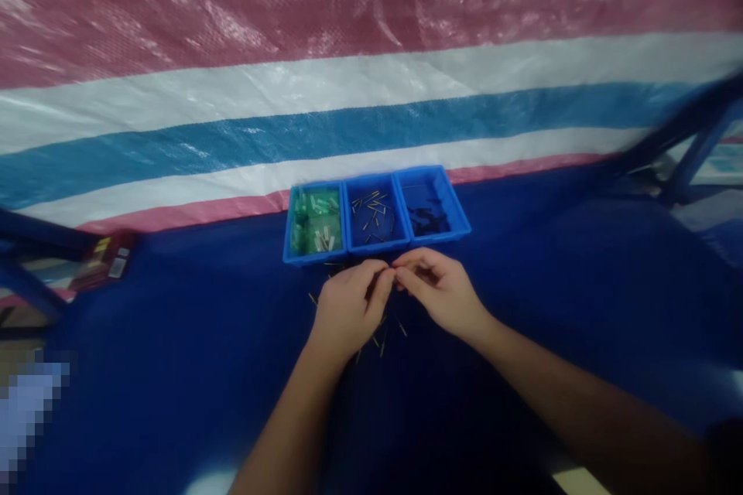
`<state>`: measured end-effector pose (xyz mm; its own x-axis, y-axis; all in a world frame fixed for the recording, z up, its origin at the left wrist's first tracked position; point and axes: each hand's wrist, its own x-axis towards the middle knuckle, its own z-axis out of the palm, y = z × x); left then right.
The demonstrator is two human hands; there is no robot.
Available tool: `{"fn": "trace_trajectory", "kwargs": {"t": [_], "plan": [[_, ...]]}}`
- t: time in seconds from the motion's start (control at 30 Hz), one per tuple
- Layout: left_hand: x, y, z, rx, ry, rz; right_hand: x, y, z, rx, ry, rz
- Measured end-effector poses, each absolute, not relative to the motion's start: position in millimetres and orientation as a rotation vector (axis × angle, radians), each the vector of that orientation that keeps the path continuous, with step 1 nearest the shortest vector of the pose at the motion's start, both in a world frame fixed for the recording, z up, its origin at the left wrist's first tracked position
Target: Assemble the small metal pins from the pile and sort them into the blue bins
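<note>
My left hand [351, 302] and my right hand [444, 290] meet fingertip to fingertip just in front of a row of blue bins. Both are closed in a pinch; whatever lies between the fingertips is too small or hidden to name. Under and around my left hand, several thin brass-coloured pins [402, 327] are scattered on the dark blue tabletop [203, 348]. The left bin [286, 247] has green and clear small pieces [322, 205] in it. More thin metal pins [374, 205] lie in the middle bin [377, 249]. Dark small parts [428, 220] fill part of the right bin [461, 220].
A red box [107, 259] with a white label sits at the table's left edge. Behind the bins hangs a striped red, white and blue plastic sheet [348, 131]. Dark blue frame bars [667, 131] stand at right and left. Something pale [580, 481] shows at the lower edge.
</note>
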<state>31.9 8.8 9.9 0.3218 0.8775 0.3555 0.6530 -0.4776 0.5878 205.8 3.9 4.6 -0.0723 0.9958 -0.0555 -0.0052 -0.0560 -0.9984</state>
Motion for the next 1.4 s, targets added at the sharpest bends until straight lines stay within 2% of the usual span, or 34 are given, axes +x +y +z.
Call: {"fn": "trace_trajectory", "kwargs": {"t": [1.4], "plan": [[32.1,8.2,11.5,2.265,1.374,0.885,206.5,3.5,6.2,-1.209,-1.243,1.318]]}}
